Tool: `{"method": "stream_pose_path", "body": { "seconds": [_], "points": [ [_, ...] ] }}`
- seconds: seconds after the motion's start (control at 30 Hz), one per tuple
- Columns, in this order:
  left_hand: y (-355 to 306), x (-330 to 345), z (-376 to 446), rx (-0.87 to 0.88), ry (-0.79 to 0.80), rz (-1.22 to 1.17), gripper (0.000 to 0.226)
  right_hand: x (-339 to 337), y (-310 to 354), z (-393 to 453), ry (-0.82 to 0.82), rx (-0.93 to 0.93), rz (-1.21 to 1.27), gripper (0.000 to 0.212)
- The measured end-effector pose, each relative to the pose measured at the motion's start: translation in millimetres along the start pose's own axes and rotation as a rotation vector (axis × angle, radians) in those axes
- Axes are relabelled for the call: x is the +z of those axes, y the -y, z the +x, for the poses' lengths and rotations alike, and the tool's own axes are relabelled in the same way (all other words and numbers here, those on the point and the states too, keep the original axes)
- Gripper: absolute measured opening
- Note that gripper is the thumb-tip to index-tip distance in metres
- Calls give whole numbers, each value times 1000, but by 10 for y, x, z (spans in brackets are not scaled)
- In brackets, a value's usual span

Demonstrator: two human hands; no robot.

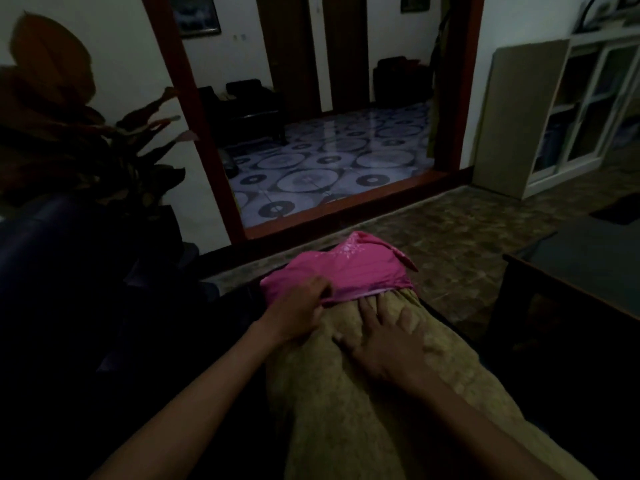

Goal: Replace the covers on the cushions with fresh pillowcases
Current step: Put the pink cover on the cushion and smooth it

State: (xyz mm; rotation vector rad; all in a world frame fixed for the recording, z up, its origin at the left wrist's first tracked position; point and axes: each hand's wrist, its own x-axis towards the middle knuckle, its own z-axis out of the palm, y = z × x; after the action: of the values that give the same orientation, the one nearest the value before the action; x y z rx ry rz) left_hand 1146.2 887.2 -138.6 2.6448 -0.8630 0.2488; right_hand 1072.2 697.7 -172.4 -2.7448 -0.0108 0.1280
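Cushion (363,393) end in pink cover (346,271); plant (69,126) left, table (588,265) right

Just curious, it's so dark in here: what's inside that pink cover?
The far end of the tan cushion sits inside the pink pillowcase. The left hand grips the pillowcase's edge; the right hand presses on the cushion. The covered end is hidden.

Pillowcase (341,271) over cushion (363,393) far end; plant (69,133) left.
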Motion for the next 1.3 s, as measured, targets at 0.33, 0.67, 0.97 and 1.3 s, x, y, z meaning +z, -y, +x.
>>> {"method": "stream_pose_path", "body": {
  "seconds": [0.33,0.67,0.97,1.3],
  "points": [
    [400,94,-494,-637,-332,-291,21,168,143,77,6,-2,-124,97],
    [-67,403,-754,-567,-616,-332,28,40,-6,187,-27,70,-107,81],
    [94,769,-1034,-1017,-682,-448,25,383,494,-31,-48,-76,-185,102],
    [-256,551,-1103,-975,-633,-498,22,123,311,208,-72,-108,-64,89]
  ]
}}
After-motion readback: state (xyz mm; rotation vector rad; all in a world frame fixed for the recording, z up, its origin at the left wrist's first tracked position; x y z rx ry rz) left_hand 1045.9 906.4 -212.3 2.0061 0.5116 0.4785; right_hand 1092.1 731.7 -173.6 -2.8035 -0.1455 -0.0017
